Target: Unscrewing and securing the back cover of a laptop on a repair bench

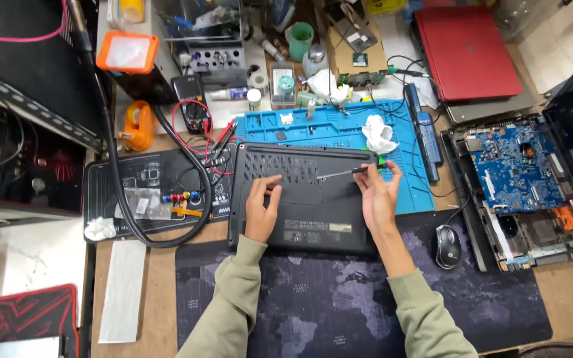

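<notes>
At counter centre, black plastic laptop (306, 199) upside down, vented base up, straddling blue silicone mat (339, 126) and dark map-print desk pad (339, 298). Left hand (262, 209) flat on base, fingers apart. Right hand (378, 192), fingers clamped on thin black-handled screwdriver (341, 173), tip on base. Open room only on pad near front edge. Opened laptop chassis, blue circuit board (515, 162) inside, at right edge; black mouse (447, 246) beside it.

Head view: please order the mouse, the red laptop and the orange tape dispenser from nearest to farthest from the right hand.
From the right hand, which holds a screwdriver:
1. Mouse, just right of it on the dark mat.
2. Red laptop, far side of the table, to the right.
3. Orange tape dispenser, far across on the left.
</notes>
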